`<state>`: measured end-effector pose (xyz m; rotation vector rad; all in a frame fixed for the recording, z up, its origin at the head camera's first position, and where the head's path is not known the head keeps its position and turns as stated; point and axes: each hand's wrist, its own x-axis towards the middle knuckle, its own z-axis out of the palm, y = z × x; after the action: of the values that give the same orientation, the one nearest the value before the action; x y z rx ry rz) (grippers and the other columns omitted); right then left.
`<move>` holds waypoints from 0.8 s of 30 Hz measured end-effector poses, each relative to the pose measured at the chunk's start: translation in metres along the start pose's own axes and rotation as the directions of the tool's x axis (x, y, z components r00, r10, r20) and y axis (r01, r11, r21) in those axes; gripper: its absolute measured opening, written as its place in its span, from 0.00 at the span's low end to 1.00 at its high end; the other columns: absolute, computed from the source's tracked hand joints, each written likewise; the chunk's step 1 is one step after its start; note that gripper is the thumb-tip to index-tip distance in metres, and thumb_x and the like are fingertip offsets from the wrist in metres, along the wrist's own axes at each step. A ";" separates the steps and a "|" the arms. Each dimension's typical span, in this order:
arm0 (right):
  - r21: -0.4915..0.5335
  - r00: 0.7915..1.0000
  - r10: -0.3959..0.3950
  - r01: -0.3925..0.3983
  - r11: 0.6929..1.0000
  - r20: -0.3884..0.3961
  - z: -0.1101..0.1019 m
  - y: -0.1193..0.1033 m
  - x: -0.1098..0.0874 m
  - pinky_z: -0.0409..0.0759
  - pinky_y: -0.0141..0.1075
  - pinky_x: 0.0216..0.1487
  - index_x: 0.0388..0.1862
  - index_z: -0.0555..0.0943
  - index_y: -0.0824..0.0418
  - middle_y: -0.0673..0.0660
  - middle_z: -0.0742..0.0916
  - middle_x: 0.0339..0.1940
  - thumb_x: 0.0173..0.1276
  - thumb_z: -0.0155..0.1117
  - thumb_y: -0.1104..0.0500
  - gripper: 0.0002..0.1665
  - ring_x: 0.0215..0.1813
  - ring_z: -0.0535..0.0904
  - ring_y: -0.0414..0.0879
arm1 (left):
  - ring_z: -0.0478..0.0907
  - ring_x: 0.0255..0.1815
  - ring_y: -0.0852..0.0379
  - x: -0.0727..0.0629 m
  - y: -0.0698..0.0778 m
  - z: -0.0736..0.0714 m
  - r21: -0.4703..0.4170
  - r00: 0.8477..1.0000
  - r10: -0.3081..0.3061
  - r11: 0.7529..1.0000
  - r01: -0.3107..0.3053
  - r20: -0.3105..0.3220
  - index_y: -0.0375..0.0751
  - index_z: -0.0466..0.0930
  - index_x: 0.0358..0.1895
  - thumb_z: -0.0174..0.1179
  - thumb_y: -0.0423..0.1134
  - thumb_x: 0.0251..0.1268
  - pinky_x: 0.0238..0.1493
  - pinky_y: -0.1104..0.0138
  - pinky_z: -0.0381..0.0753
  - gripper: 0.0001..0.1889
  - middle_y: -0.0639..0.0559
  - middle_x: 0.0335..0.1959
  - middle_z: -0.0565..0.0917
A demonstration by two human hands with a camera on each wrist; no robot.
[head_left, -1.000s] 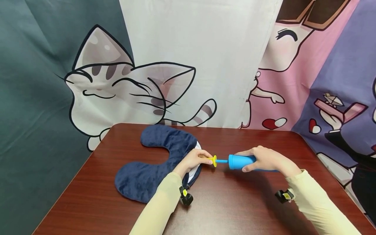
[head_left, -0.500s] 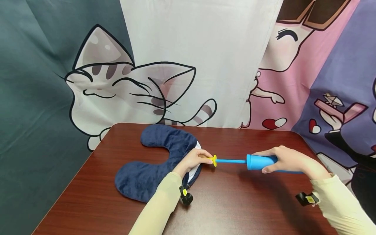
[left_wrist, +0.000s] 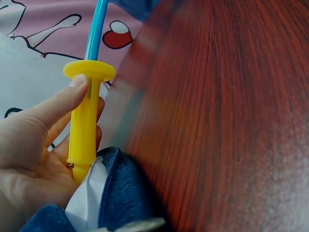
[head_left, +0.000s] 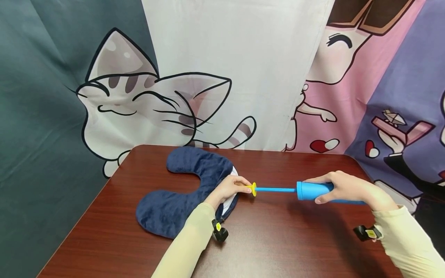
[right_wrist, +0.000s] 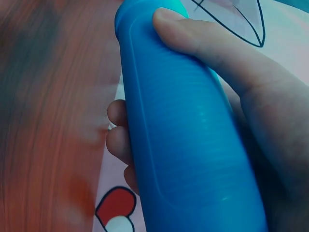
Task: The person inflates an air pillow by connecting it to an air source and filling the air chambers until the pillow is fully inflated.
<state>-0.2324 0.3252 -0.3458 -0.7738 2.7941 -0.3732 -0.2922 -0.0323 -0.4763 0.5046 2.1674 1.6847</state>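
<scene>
Left hand (head_left: 229,188) pinches the yellow end (left_wrist: 83,130) of a blue pump (head_left: 309,191), its tip (left_wrist: 80,172) perhaps inside a navy neck pillow (head_left: 210,177) (partly hidden); right hand (head_left: 347,187) grips the barrel (right_wrist: 183,121).

A smooth blue plastic pump cylinder with ribbed sides (head_left: 314,191) sits roughly level, gripped in the right hand's (head_left: 344,188) fingers. Its thin blue rod (head_left: 276,190) extends to a yellow plastic flanged piece (left_wrist: 84,128) pinched by the left hand's (head_left: 229,189) fingers. A navy plush U-shaped pillow (head_left: 210,178), white lining (left_wrist: 91,193) exposed, lies just beside those fingers.
</scene>
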 end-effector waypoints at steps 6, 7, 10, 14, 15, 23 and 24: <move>-0.020 1.000 -0.030 0.030 0.999 0.005 0.007 -0.009 0.018 0.76 0.31 0.37 0.65 0.79 0.47 0.48 0.88 0.49 0.53 0.73 0.32 0.41 0.42 0.78 0.38 | 0.82 0.36 0.64 0.001 -0.003 -0.001 -0.003 1.000 0.001 1.000 -0.001 -0.003 0.33 0.86 0.44 0.69 0.34 0.59 0.46 0.69 0.81 0.12 0.39 0.41 0.89; -0.019 0.999 -0.039 0.039 0.999 0.007 0.008 -0.011 0.021 0.76 0.31 0.37 0.65 0.79 0.47 0.48 0.88 0.49 0.53 0.73 0.32 0.41 0.42 0.78 0.38 | 0.82 0.36 0.63 0.000 -0.002 -0.001 -0.001 1.000 0.000 1.000 0.000 -0.003 0.34 0.86 0.45 0.69 0.34 0.59 0.47 0.68 0.81 0.12 0.39 0.41 0.89; -0.019 0.999 -0.052 0.052 0.998 0.015 0.012 -0.017 0.032 0.77 0.32 0.37 0.64 0.79 0.46 0.48 0.88 0.49 0.54 0.73 0.33 0.40 0.42 0.78 0.39 | 0.81 0.36 0.64 0.000 -0.001 -0.002 0.001 1.000 -0.004 1.000 0.004 -0.001 0.34 0.86 0.45 0.69 0.35 0.59 0.48 0.67 0.82 0.12 0.40 0.42 0.89; -0.019 0.999 -0.047 0.047 0.999 0.026 0.019 -0.024 0.046 0.78 0.33 0.38 0.64 0.80 0.46 0.49 0.88 0.48 0.54 0.74 0.35 0.39 0.41 0.79 0.40 | 0.81 0.36 0.64 0.000 0.000 -0.002 0.002 1.000 -0.002 1.000 0.002 0.001 0.34 0.86 0.44 0.69 0.34 0.59 0.48 0.66 0.82 0.11 0.40 0.41 0.89; -0.018 0.999 -0.044 0.044 0.999 0.028 0.021 -0.027 0.050 0.78 0.34 0.39 0.64 0.80 0.47 0.49 0.88 0.48 0.54 0.74 0.36 0.39 0.41 0.79 0.40 | 0.81 0.36 0.64 0.000 0.000 -0.002 0.001 1.000 0.000 1.000 0.000 0.001 0.33 0.86 0.44 0.69 0.34 0.60 0.48 0.66 0.82 0.11 0.40 0.41 0.89; -0.023 0.996 -0.072 0.074 0.997 0.045 0.034 -0.043 0.077 0.81 0.38 0.42 0.64 0.80 0.50 0.53 0.89 0.50 0.55 0.75 0.40 0.37 0.42 0.80 0.42 | 0.81 0.34 0.64 -0.001 0.002 -0.001 -0.016 1.000 0.000 1.000 0.000 0.000 0.32 0.86 0.44 0.69 0.34 0.59 0.46 0.69 0.82 0.11 0.41 0.39 0.89; -0.023 0.996 -0.075 0.076 0.997 0.048 0.036 -0.045 0.080 0.82 0.38 0.42 0.64 0.80 0.50 0.53 0.89 0.49 0.55 0.75 0.40 0.37 0.42 0.80 0.42 | 0.81 0.34 0.64 -0.001 0.003 0.000 -0.020 1.000 -0.001 1.000 0.001 0.002 0.32 0.86 0.44 0.69 0.33 0.59 0.46 0.68 0.82 0.11 0.41 0.39 0.89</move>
<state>-0.2684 0.2389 -0.3776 -0.8843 2.7368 -0.3290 -0.2912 -0.0324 -0.4736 0.4991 2.1474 1.7029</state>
